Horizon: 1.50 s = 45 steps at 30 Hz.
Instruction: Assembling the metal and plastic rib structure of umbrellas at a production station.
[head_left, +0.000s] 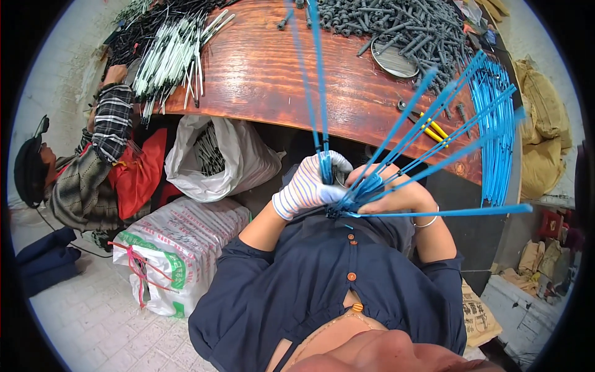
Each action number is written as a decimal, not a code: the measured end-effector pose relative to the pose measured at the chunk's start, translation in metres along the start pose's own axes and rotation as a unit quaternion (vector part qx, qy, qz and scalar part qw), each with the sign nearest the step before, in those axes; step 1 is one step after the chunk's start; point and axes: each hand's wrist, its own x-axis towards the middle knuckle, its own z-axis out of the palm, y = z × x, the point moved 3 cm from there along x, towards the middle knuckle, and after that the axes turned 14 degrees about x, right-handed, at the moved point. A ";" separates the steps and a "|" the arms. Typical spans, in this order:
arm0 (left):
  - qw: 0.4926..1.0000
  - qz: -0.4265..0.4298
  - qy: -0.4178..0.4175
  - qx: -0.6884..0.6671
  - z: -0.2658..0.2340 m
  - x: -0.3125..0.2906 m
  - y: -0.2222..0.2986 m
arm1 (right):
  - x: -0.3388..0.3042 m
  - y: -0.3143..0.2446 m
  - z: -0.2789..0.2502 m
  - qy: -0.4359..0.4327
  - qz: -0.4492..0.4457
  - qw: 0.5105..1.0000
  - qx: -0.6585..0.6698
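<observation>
In front of my waist, at the table's near edge, I hold a fanned bunch of thin blue rods (403, 121), some with black parts partway along. My left hand (304, 186), in a white glove with coloured stripes, is closed around the base of a few blue rods (320, 80) that stand upright. My right hand (396, 193), bare with a bracelet at the wrist, is closed on the rest of the fan, which spreads up and right. One blue rod (471, 211) points almost level to the right. The lower ends are bunched between my hands and partly hidden.
Grey screw-like plugs (409, 25) are heaped on the table (260, 68), with yellow-handled pliers (434, 128) closer. More blue rods (496, 136) lie at the right edge. White sticks (173, 56) lie left, beside a co-worker's hand (116, 74). White sacks (186, 242) stand below.
</observation>
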 end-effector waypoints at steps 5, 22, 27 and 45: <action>0.948 0.026 0.037 0.315 0.007 0.002 0.014 | -0.006 0.002 -0.003 0.022 0.149 0.989 -0.010; 0.966 -0.020 -0.071 0.247 -0.005 0.014 0.016 | -0.047 0.076 0.032 0.180 0.124 0.951 0.218; 0.970 -0.043 -0.013 0.239 -0.004 0.015 0.009 | -0.040 0.102 0.044 0.237 0.112 0.935 0.238; 0.956 -0.145 -0.242 0.078 -0.028 0.063 0.022 | -0.010 0.105 0.003 0.136 -0.008 0.942 0.308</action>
